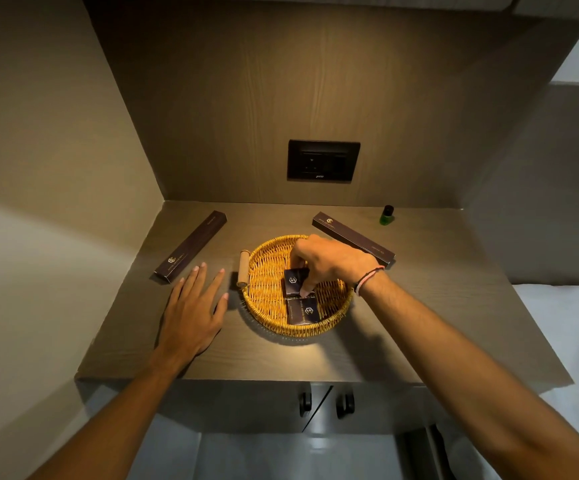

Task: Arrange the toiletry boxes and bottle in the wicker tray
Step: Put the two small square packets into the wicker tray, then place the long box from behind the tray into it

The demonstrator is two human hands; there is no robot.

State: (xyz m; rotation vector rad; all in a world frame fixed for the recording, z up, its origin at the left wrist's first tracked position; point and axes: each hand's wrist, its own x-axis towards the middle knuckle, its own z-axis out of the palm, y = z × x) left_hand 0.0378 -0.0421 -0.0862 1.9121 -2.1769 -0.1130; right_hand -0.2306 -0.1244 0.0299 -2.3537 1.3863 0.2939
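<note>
Toiletry boxes are split between tray and worktop: two small boxes, one (pixel 293 281) pinched by the right hand (pixel 329 259) and one (pixel 304 310) just in front of it, lie in the wicker tray (pixel 267 306). Long boxes are left at the left edge (pixel 191 247) and behind the tray (pixel 352 237), both angled, the latter judged nearer the right hand, and the green bottle (pixel 387 215) is stood at the back right corner. The left hand (pixel 192 313) is spread flat on the worktop (pixel 437 323); a gold hexagon logo is printed on each box, its lettering too small to be read.

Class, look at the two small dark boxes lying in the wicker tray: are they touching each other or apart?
Touching. The head view shows the far small box and the near small box meeting edge to edge in the wicker tray, with no wicker showing between them.
</note>
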